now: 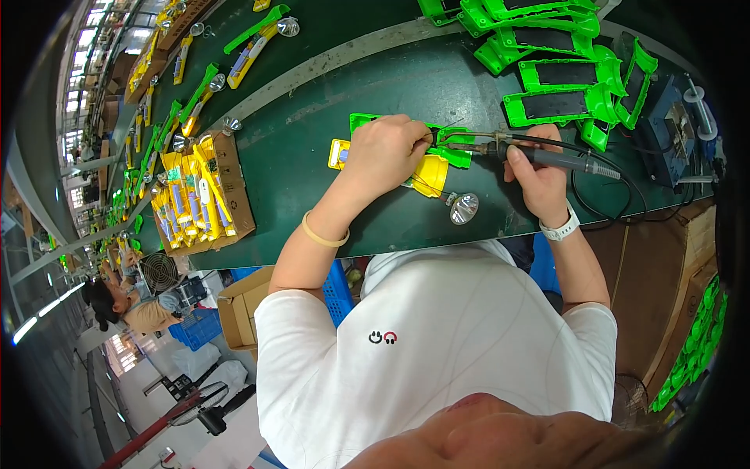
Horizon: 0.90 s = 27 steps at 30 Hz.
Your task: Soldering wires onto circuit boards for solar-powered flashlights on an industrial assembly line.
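Note:
A green plastic shell (461,159) lies on the bench before me, with a yellow lamp body (429,177) partly under it on the near side. A silver reflector cup (463,208) hangs off the yellow body by thin leads. Over the shell, my left hand (387,152) is closed in a pinch at a thin dark wire (449,124); its fingertips are partly hidden. My right hand (541,176) grips a black soldering iron (551,157), which has a slim metal feed tube alongside. The iron's tip points left into the shell, close to my left fingertips.
At left stands a cardboard box (244,191) of yellow lamp bodies. Green shells with dark panels (547,105) are piled at the far right, beside a blue soldering station (668,129) with a trailing cable. More lamps (254,55) lie beyond a grey strip. Another person (144,309) sits at left.

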### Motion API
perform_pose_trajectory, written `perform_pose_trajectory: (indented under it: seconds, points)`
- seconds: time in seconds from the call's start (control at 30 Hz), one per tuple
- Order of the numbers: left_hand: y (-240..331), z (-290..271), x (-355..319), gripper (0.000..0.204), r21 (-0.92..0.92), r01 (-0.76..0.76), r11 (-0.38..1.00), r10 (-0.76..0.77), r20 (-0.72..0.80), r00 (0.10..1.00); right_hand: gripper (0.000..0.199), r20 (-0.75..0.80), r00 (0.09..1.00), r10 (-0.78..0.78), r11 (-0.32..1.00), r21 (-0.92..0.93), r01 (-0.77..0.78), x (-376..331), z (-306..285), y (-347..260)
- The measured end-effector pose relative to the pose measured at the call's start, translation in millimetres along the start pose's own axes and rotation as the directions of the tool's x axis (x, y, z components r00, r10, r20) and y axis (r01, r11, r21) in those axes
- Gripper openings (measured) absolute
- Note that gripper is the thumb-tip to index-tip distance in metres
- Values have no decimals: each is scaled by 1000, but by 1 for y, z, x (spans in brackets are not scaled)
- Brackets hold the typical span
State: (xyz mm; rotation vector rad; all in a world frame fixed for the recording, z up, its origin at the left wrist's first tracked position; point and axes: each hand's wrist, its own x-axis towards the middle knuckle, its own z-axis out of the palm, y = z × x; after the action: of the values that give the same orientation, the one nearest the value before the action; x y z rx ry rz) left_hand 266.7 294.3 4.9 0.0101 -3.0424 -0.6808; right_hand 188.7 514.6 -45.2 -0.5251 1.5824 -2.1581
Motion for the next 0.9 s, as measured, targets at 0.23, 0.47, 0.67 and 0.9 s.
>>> perform_pose_trajectory:
  seconds: [0.23, 0.47, 0.67, 0.9]
  points:
    - [3, 0, 2, 8, 26, 24, 999, -24, -4, 1000, 25, 52, 998, 33, 993, -118, -27, 3, 5, 1]
    - [3, -4, 1, 11, 15, 50, 999, -50, 20, 999, 22, -188, 971, -151, 984, 69, 166, -2, -1, -7]
    - [0, -2, 0, 11, 20, 41, 999, -41, 12, 999, 28, -51, 998, 30, 979, 205, -19, 23, 34, -15]
    - [7, 2, -1, 11, 37, 58, 998, -59, 34, 998, 24, -53, 999, 8, 991, 137, -1, 22, 31, -1]
